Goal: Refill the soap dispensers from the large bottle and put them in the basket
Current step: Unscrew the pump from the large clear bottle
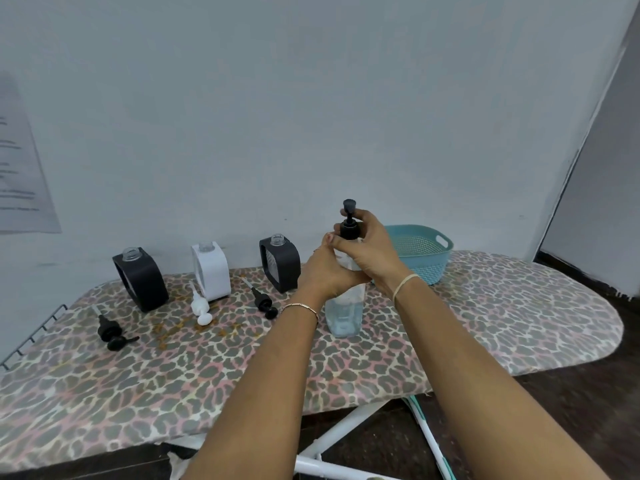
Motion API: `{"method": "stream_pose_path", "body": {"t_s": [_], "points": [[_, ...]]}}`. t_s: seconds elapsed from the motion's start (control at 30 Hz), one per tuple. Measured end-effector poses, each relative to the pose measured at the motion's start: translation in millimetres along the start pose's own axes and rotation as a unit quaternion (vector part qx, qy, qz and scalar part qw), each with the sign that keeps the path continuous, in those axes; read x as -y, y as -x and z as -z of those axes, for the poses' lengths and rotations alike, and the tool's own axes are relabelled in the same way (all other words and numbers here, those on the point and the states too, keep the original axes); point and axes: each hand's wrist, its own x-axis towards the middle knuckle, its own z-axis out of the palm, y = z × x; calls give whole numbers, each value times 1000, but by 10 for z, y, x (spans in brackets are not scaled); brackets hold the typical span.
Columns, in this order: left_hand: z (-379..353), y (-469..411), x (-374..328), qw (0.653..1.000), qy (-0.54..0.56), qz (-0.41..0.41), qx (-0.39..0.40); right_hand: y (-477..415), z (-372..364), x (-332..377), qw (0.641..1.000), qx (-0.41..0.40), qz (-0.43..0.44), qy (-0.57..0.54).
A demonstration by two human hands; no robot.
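**A:** Head view. What are the hands doing?

**B:** Both are on the large bottle (346, 313), which stands upright on the ironing board (485, 323), just right of frame centre. The left hand (325, 271) is wrapped round its upper body, fingers closed on it. The right hand (367, 251) is on top, fingers and thumb curled round the collar of the bottle pump (349, 226). The nozzle head sticks up above the fingers.

**A:** Is the pump seated or off?

**B:** Can't tell, the right hand covers the neck. Clear liquid shows in the lower part of the bottle.

**A:** Basket?

**B:** The teal basket (422, 258) is at 2 o'clock from the bottle, near it, by the wall.

**A:** Dispensers?

**B:** Three in a row out at 9–10 o'clock from the bottle, all upright with open necks. The right black dispenser (281, 265) is nearest the left hand, then the white dispenser (211, 270), then the left black dispenser (142, 282).

**A:** Their pumps?

**B:** Each lies on the board at about 6 o'clock from its dispenser: the small black pump (262, 301), the white pump (201, 308) and the far-left black pump (112, 332).

**A:** Wrists?

**B:** There's a bracelet (299, 308) on the left and a pale band (405, 284) on the right.
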Motion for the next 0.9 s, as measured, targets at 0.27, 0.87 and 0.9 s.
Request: {"method": "stream_pose_path", "body": {"t_s": [0.27,0.87,0.9], "points": [[111,35,-6,998,45,19,43,-76,122,-109,999,-9,-18,-24],[67,35,7,998,51,34,31,-137,194,-8,999,2,26,42],[54,18,27,997,58,37,28,-132,217,21,999,14,29,37]]}}
